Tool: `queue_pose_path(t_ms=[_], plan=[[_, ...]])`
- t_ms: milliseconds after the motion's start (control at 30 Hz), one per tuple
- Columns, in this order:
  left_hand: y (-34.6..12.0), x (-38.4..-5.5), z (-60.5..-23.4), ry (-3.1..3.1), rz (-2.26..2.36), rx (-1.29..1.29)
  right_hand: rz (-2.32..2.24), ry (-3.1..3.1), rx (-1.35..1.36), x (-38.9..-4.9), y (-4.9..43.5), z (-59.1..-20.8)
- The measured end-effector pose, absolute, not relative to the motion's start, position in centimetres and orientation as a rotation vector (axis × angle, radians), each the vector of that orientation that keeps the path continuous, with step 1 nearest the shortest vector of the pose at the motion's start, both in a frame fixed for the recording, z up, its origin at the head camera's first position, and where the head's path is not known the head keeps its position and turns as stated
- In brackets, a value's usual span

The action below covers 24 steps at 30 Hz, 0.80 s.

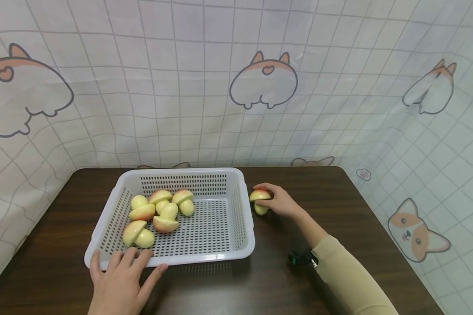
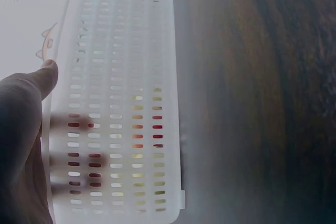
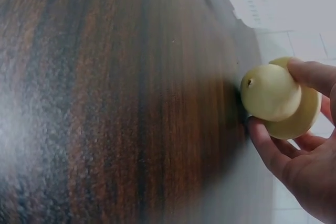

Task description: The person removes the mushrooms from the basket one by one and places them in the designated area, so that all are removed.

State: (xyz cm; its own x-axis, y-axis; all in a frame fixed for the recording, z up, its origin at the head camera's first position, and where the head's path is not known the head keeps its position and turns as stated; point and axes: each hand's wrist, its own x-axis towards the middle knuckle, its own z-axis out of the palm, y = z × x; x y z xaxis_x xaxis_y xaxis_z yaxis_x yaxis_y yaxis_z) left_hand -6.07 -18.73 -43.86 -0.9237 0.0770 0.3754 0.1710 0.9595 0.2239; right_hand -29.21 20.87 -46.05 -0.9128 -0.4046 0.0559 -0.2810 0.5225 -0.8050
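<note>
My right hand (image 1: 279,201) grips a toy mushroom (image 1: 260,195) with a red-and-yellow cap and a pale yellow stem, just right of a white plastic basket (image 1: 199,259). In the right wrist view, the thumb and fingers curl round the cap of the mushroom (image 3: 270,93), and the rounded stem end faces the camera. At the basket's front left corner, my left hand (image 1: 120,280) holds the rim. Its fingers reach over to the inside, showing as dark shapes through the slotted wall (image 2: 115,103) in the left wrist view. Several similar mushrooms (image 1: 165,224) lie in the basket's left half.
The basket stands on a dark wood-grain table (image 1: 319,179). A dark strap-like item with a metal part (image 1: 301,258) shows beside the right sleeve (image 1: 347,267). Behind and to the right hangs a white grid-patterned cloth (image 1: 205,109) with cartoon dogs.
</note>
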Motion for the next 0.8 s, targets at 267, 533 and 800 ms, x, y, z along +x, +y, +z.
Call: queue_pose_path(t_ms=[267, 533, 800], plan=[[-18.60, -6.11, -44.00, -2.730, -0.365, -0.172, -1.332, 2.599, -0.610, -29.42, 20.85, -46.24], [-18.65, -6.07, -44.12, -2.715, -0.370, -0.185, -1.313, 2.598, -0.644, -29.29, 20.79, -46.06], [-18.65, -6.14, -44.21, -2.691, -0.367, -0.192, -1.302, 2.598, -0.644, -29.48, 21.33, -45.93]])
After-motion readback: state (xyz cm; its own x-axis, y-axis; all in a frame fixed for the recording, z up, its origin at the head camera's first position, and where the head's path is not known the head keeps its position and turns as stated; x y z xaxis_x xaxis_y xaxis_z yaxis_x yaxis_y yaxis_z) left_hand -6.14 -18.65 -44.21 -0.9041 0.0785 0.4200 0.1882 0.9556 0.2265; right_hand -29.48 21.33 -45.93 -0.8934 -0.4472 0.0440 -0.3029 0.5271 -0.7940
